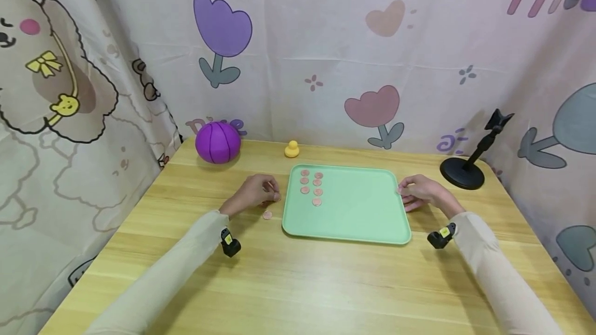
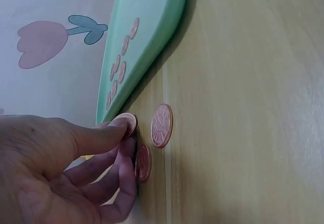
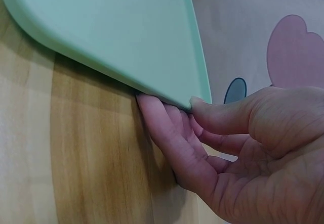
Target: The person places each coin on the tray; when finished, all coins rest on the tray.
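Note:
My left hand [image 1: 256,191] is just left of the mint-green tray [image 1: 363,206], low over the table. Between its thumb and fingers it pinches a copper coin [image 2: 132,123], seen edge-on in the left wrist view. Two more coins are on the wood beside this hand: a nearer coin [image 2: 162,126] and another coin [image 2: 144,162] close to the curled fingers. Several coins [image 1: 318,192] lie in two columns on the tray's left part. At the tray's right side my right hand [image 1: 420,193] grips the rim [image 3: 172,102], thumb on top and fingers against the outer side.
Behind the tray sits a small yellow rubber duck [image 1: 292,149]. A purple ball [image 1: 218,142] stands at the back left, and a black stand [image 1: 462,172] with a round base at the back right. A printed curtain [image 1: 298,66] hangs along the table's [image 1: 298,283] back edge.

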Action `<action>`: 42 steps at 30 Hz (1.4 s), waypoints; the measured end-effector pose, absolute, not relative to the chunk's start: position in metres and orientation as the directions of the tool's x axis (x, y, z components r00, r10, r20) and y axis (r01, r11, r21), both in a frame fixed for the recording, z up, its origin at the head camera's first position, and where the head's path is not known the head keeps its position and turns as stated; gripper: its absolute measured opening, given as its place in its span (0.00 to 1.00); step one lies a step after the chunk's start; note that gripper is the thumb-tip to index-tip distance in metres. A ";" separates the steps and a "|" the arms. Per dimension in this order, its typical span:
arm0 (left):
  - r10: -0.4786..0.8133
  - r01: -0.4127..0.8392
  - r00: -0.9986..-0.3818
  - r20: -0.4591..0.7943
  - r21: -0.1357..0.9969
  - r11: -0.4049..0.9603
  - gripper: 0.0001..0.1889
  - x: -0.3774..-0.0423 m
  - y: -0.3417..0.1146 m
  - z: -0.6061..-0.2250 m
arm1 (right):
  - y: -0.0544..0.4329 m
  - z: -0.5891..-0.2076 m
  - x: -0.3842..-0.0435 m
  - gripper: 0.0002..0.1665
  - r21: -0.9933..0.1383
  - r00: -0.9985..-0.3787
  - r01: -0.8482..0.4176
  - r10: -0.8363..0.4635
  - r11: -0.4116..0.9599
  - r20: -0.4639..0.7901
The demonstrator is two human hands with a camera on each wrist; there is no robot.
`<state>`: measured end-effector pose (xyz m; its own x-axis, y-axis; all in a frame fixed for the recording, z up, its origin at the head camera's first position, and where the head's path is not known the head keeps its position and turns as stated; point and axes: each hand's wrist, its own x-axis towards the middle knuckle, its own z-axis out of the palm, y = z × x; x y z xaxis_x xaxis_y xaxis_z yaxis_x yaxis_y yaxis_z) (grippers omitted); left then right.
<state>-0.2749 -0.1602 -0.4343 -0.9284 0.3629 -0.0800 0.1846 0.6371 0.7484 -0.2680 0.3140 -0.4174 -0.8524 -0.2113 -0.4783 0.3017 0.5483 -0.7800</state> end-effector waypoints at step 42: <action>0.456 0.181 -0.880 -0.134 0.793 0.582 0.05 -0.274 -0.098 -0.420 | 0.312 -0.415 -0.272 0.13 -0.751 -0.838 0.335 -0.184 0.569 -0.513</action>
